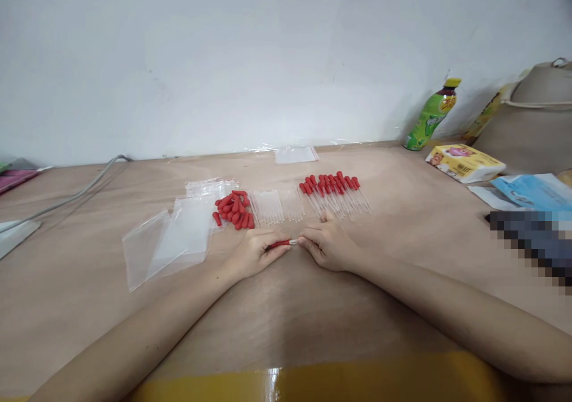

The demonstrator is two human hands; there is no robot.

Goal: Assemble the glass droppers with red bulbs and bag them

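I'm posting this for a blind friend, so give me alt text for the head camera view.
A left hand holds a red bulb and a right hand a clear tube, end to end, over a brown tabletop. Behind lie loose red bulbs, bare tubes and a group of bulb-capped tubes, with plastic bags at left.

The loose bulbs (235, 209) and the tips of the finished droppers (333, 187) are plain bright red, the bare tubes (272, 206) clear and whitish. Beneath them the worktop (111, 318) is pinkish tan, with a glossy mustard-yellow band (223, 381) along its near edge. Toward its far right corner, the bottle (429, 119) is green with a yellow cap and label, and the packet (465, 162) yellow with pink cartoon figures and a white side.
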